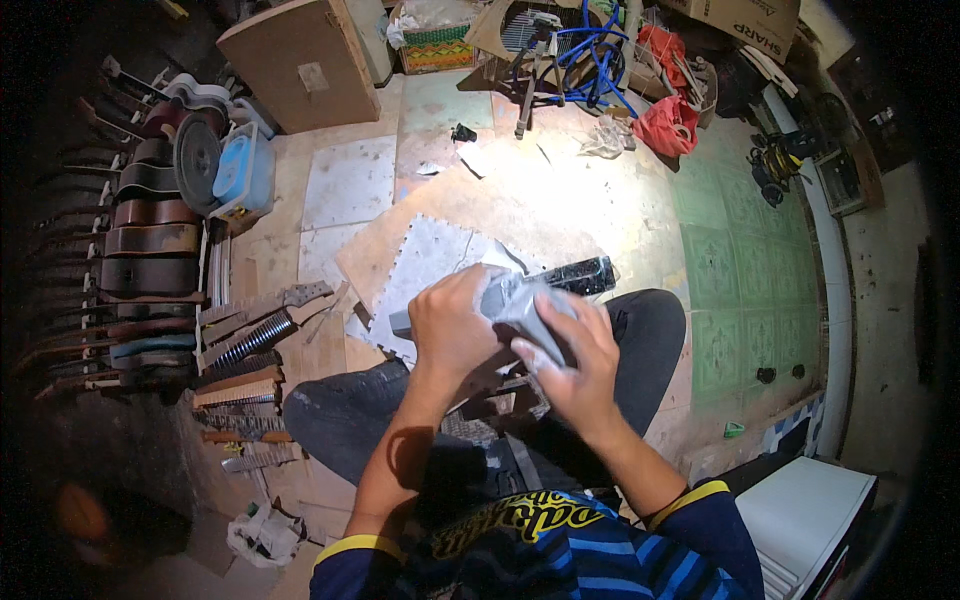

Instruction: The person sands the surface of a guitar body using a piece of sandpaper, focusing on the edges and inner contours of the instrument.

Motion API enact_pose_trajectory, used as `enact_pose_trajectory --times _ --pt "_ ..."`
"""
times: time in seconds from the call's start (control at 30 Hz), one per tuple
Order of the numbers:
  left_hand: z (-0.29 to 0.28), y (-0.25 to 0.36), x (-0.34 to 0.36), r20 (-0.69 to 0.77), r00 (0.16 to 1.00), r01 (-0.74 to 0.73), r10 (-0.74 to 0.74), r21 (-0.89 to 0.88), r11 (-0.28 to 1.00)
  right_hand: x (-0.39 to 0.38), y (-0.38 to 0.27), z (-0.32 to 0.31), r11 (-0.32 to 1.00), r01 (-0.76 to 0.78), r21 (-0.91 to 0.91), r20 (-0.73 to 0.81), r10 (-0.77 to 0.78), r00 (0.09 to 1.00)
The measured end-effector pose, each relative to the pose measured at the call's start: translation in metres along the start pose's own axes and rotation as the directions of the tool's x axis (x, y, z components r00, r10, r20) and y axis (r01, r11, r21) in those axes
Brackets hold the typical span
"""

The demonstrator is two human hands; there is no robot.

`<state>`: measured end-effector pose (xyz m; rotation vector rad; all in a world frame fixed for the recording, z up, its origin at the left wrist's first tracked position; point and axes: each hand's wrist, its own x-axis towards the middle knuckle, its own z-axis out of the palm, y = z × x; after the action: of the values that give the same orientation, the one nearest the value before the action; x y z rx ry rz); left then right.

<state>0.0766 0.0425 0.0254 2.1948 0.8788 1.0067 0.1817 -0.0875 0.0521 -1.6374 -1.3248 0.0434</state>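
Observation:
I sit cross-legged on the floor, both hands together above my lap. My left hand (450, 325) is closed around a grey, dusty piece whose dark end sticks out left of the fist. My right hand (578, 360) grips a grey block (535, 318) with flat sides, thumb on the near side and fingers over the top. The block meets the left hand's piece; motion blur hides the contact. Just beyond, a black bar (582, 276) speckled with white dust points right. Whether it joins the held piece, I cannot tell. Under this lies a pale mat (425, 262) with toothed edges.
Guitar bodies (150, 240) hang in a row at left. Guitar necks and wooden parts (250, 340) lie beside my left knee. Farther back are a blue tub (240, 170), a cardboard panel (300, 70), blue hose (600, 70) and a red bag (665, 125). A white cabinet (810, 520) stands near right.

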Motion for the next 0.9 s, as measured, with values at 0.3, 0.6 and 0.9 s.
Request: enact_pose_trajectory --times 0.3,0.6,0.9 --pt "-0.004 -0.002 -0.004 0.059 0.998 -0.011 0.009 0.031 0.999 0.005 0.001 0.001 0.999 0.007 -0.044 0.030 -0.006 1.000" --pt "-0.007 0.003 -0.003 0.080 0.997 0.006 -0.010 0.047 0.999 0.019 -0.001 -0.001 0.997 -0.056 -0.055 0.075 0.060 0.995" --pt "-0.007 0.008 -0.007 0.073 0.997 0.006 -0.010 0.052 0.999 0.032 0.006 0.002 0.991 -0.133 -0.029 0.064 0.134 0.989"
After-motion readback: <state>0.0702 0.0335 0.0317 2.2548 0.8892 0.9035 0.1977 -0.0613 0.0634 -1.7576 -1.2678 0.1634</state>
